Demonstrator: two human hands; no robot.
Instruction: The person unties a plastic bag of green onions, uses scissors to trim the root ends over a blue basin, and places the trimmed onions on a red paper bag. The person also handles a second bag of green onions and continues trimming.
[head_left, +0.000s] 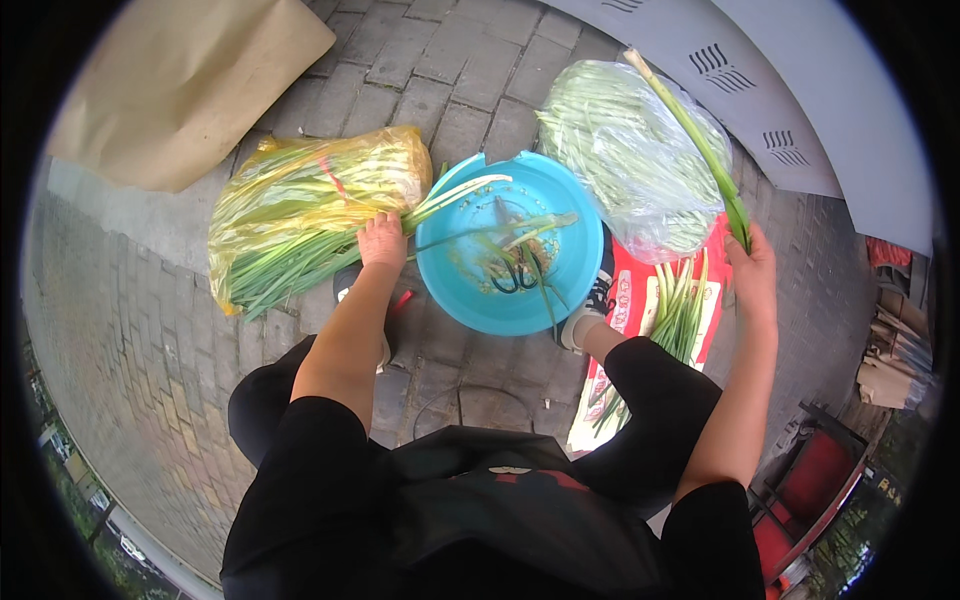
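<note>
My right hand [752, 265] is closed around the green end of a long thick green onion [700, 145], whose pale root end points up and away. Over on the left, my left hand [383, 240] grips a bunch of green onions [290, 265] beside a yellow plastic bag [285, 165] with more of them inside; its fingertips are partly hidden. Between my feet sits a blue basin [445, 305] with a chipped far rim. Onion trimmings and black-handled scissors [518, 277] lie in it, and pale stems from the left reach over its edge.
A clear bag of green beans [630, 140] rests right of the basin. Below it, several green onions [682, 305] lie on a red and white sack [712, 300]. A brown paper sack [190, 90] stands far left, a grey metal cabinet [740, 90] far right. Brick paving [400, 100] surrounds everything.
</note>
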